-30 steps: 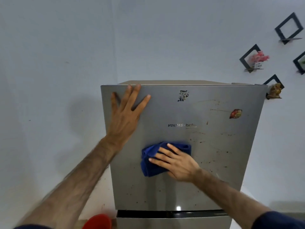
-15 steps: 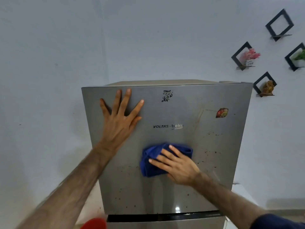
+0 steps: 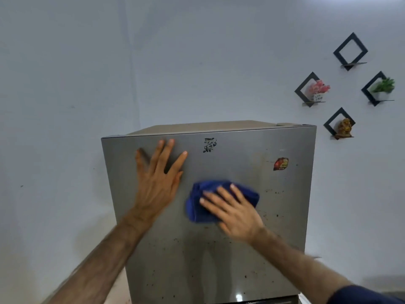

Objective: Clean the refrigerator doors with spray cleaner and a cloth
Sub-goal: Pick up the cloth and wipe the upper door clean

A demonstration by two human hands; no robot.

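Head view of a person's two bare hands on the upper refrigerator door, a grey metallic panel that fills the lower middle of the view.

The left hand lies flat against the door near its top left corner. Its fingers are straight and spread, the tips just below the door's upper edge; they hold nothing.

The right hand lies flat on a bunched blue cloth and presses it against the door. These fingers are straight and slightly parted, pointing up and to the left across the cloth. Cloth shows beyond the fingertips, to their left, and above the knuckles to their right. The cloth sits near the middle of the door, below and to the right of the left hand's thumb, apart from it.

Dark specks dot the door to the right of the right hand and below both wrists. A black sticker sits to the right of the left fingertips, near the top edge. A red and yellow sticker lies above and to the right of the cloth.

On the pale wall right of the refrigerator hang four black diamond-shaped shelves. One carries a pink plant, one a green plant, one a small brown figurine. A dark blue sleeve covers the right upper arm at the lower right corner.
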